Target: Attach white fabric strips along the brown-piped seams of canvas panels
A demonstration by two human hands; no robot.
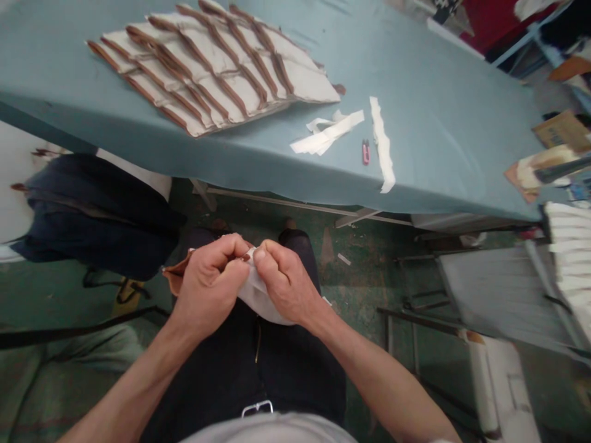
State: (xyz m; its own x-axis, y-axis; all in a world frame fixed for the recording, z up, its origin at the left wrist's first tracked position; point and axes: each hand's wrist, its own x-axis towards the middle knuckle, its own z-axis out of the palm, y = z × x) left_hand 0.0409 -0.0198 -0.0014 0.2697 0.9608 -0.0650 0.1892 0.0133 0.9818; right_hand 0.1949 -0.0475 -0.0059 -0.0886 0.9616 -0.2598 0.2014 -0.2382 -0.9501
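Above my lap, both hands pinch a white cloth piece with brown trim [261, 296]. My left hand [215, 280] is closed on its brown-edged side, and a brown flap juts out past the knuckles on the left. Close beside it, my right hand [284, 277] is closed on the white part, thumb and forefinger pressed together. The two sets of fingertips almost meet at the brown edge. What lies between the fingertips is partly hidden. The white cloth hangs below and between the hands.
On the blue-covered table [438, 135] lie overlapping white pieces with brown edges [217, 67], white strips [327, 132], another strip [382, 147] and small pink thread snips [365, 152]. Dark cloth [96, 209] is heaped at left. Metal frames and a white stack [572, 264] stand at right.
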